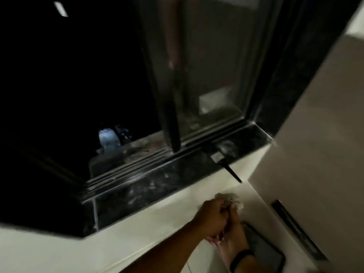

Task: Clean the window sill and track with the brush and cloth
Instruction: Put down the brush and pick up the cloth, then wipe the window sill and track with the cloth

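The black marble window sill (157,180) is streaked with pale dust, and behind it runs the metal track (128,166). A brush (217,155) lies on the sill's right end, bristles toward the glass and its dark handle sticking out over the front edge. Below the sill, my left hand (211,215) and my right hand (236,231) are pressed together. Both grip a crumpled pale cloth (230,198) that pokes out above and below the fingers. Neither hand touches the sill or the brush.
The sliding pane's dark frame (171,115) stands on the track, with the opening to its left black. A bluish object (108,136) sits outside past the track. A white wall (325,134) closes in the right. A dark flat object (264,251) lies under my right wrist.
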